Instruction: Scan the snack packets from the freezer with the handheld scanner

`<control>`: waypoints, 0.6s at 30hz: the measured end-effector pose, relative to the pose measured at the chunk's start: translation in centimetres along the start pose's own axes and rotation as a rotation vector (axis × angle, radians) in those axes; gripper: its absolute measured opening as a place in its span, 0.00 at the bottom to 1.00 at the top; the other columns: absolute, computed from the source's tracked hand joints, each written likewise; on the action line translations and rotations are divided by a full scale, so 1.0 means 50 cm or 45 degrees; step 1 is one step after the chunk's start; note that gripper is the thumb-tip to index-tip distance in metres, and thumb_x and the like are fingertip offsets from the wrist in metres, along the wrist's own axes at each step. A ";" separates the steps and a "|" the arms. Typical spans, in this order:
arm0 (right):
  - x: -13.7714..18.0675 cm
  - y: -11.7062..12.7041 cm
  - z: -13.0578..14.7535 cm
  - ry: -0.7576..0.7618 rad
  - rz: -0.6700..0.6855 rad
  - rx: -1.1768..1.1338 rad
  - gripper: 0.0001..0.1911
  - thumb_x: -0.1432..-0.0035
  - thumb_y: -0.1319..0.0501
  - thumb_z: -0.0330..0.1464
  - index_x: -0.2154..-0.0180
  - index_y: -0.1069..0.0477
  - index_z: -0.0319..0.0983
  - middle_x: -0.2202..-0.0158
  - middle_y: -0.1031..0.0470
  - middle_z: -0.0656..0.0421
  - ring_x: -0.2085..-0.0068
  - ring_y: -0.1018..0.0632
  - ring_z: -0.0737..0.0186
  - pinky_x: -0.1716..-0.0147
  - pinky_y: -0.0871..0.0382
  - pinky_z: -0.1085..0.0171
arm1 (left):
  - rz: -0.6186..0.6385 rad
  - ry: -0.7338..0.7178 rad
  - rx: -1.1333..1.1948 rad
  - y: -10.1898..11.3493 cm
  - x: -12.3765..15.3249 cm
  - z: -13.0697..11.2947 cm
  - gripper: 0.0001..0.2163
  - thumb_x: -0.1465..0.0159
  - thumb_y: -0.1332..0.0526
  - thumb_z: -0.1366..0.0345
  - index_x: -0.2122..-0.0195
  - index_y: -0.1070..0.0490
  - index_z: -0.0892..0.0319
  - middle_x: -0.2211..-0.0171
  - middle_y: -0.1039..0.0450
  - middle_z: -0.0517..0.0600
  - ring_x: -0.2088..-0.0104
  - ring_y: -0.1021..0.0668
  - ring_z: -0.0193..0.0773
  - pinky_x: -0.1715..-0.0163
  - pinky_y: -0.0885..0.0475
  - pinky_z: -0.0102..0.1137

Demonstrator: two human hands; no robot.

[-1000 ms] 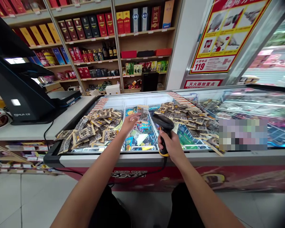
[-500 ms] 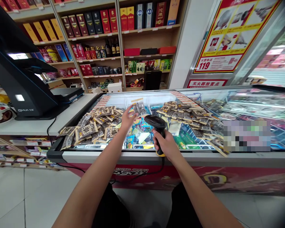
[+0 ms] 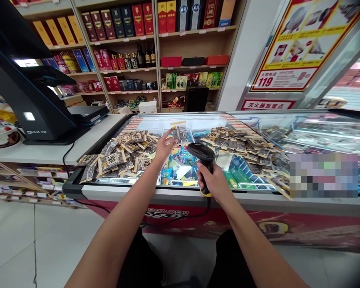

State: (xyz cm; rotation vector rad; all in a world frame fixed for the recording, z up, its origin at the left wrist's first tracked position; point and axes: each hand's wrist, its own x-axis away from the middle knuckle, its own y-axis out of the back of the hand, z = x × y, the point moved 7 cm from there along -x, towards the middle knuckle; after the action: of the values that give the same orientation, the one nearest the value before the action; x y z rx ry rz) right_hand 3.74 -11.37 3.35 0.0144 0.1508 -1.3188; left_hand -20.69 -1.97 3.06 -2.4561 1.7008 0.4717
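Observation:
Between the thumb and fingers of my left hand (image 3: 165,147) is a small snack packet (image 3: 180,133), dark with a tan edge, held up above the glass top of the chest freezer (image 3: 108,193). My right hand (image 3: 211,180) is wrapped round the handle of a black barcode scanner (image 3: 201,152), whose head points toward the packet. A loose pile of like packets (image 3: 112,160) lies on the glass to the left. A second pile (image 3: 243,144) spreads over the right side. Through the glass, colourful packages (image 3: 180,168) show below my hands.
A black checkout machine (image 3: 45,100) stands on the white counter (image 3: 108,132) at left. The scanner's cable (image 3: 195,215) hangs along the freezer front. Behind are shelves of boxes and bottles (image 3: 144,56); a yellow poster (image 3: 303,48) hangs at right.
The whole view has shifted slightly, moving the scene a little to the right. Both hands keep their hold on the packet and the scanner, in nearly the same pose.

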 end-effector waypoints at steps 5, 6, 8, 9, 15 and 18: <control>-0.003 0.031 -0.002 -0.042 -0.002 -0.309 0.28 0.44 0.20 0.53 0.55 0.26 0.44 0.77 0.30 0.69 0.82 0.33 0.69 0.82 0.36 0.67 | -0.039 -0.302 -0.425 0.010 0.048 -0.070 0.25 0.26 0.29 0.64 0.28 0.19 0.52 0.49 0.11 0.58 0.55 0.12 0.49 0.49 0.17 0.41; -0.005 0.044 -0.004 -0.048 -0.010 -0.364 0.27 0.45 0.19 0.52 0.55 0.26 0.44 0.78 0.31 0.69 0.82 0.33 0.69 0.82 0.36 0.68 | -0.029 -0.373 -0.521 0.018 0.063 -0.087 0.24 0.25 0.30 0.65 0.28 0.19 0.51 0.49 0.11 0.58 0.55 0.13 0.49 0.49 0.18 0.40; -0.010 0.072 -0.010 -0.066 -0.044 -0.452 0.27 0.47 0.19 0.51 0.56 0.26 0.45 0.78 0.33 0.69 0.82 0.35 0.69 0.82 0.37 0.68 | 0.014 -0.478 -0.712 0.045 0.092 -0.114 0.22 0.24 0.33 0.66 0.30 0.18 0.52 0.47 0.11 0.59 0.53 0.13 0.50 0.48 0.20 0.39; -0.012 0.083 -0.014 -0.082 -0.065 -0.488 0.27 0.48 0.19 0.50 0.57 0.26 0.44 0.78 0.33 0.70 0.82 0.35 0.70 0.82 0.38 0.69 | 0.032 -0.502 -0.815 0.066 0.104 -0.123 0.21 0.24 0.34 0.66 0.31 0.17 0.52 0.46 0.11 0.59 0.52 0.13 0.51 0.48 0.20 0.39; -0.014 0.092 -0.024 -0.133 -0.077 -0.580 0.27 0.50 0.19 0.50 0.57 0.26 0.45 0.78 0.35 0.70 0.81 0.37 0.70 0.82 0.39 0.69 | 0.004 -0.387 -1.520 0.212 0.144 -0.137 0.18 0.25 0.40 0.68 0.41 0.13 0.56 0.52 0.13 0.65 0.46 0.16 0.62 0.48 0.21 0.46; -0.012 0.086 -0.023 -0.104 -0.088 -0.600 0.28 0.50 0.19 0.51 0.57 0.27 0.44 0.78 0.36 0.70 0.81 0.37 0.70 0.82 0.39 0.69 | -0.049 -0.402 -1.760 0.236 0.163 -0.144 0.18 0.25 0.41 0.67 0.43 0.13 0.56 0.49 0.15 0.68 0.41 0.20 0.67 0.46 0.22 0.51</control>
State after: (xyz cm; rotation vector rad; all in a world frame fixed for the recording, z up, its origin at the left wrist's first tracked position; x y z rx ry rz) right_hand 7.65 -9.59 1.98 -0.4470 0.3917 -1.3237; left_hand -27.71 -15.46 8.21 -2.7279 1.2981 2.5201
